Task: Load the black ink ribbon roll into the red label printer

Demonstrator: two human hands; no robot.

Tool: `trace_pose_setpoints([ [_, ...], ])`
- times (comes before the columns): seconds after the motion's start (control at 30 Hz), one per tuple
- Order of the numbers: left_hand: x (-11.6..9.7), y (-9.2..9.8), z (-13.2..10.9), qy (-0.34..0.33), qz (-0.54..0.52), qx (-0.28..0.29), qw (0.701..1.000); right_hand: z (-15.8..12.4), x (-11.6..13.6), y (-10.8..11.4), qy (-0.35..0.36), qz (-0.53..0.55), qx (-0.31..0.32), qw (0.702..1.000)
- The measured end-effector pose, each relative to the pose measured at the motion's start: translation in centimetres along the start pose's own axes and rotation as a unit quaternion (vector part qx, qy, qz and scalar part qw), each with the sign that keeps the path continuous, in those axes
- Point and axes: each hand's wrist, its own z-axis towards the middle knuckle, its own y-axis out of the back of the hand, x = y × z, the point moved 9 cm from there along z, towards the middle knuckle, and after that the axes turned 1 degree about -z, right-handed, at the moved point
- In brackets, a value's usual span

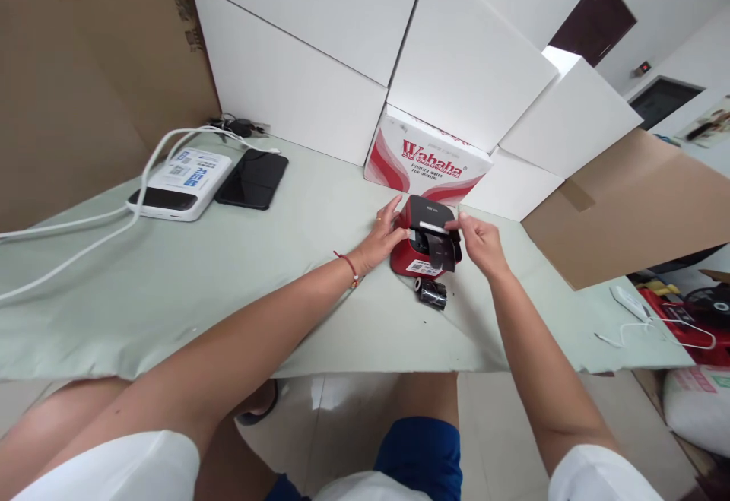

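A small red and black label printer [430, 212] stands on the cloth-covered table, with a dark lid and a white strip along its front edge. Black film [442, 252] hangs out of its front opening. My left hand [383, 240] grips the printer's left side, thumb at the front and fingers toward the back. On the right, my right hand [482, 242] has most fingers curled, with the index finger at the front right edge of the lid; the exact grip is partly hidden. Just in front of the printer lies a black roll [432, 294] with a pale core.
Behind the printer stands a white and red Wahaha carton [427, 159], backed by stacked white boxes [468, 52]. To the left lie a black phone [252, 179], a white power bank [181, 182] with cables, and keys [239, 125]. A cardboard sheet [621, 204] leans at right.
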Motion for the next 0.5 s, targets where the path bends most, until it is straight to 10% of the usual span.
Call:
trace_pose_setpoints([
  [0.5, -1.8, -0.7, -0.5, -0.043, 0.042, 0.045, 0.997, -4.5, -1.3, -2.1, 0.023, 0.070, -0.102, 0.992],
])
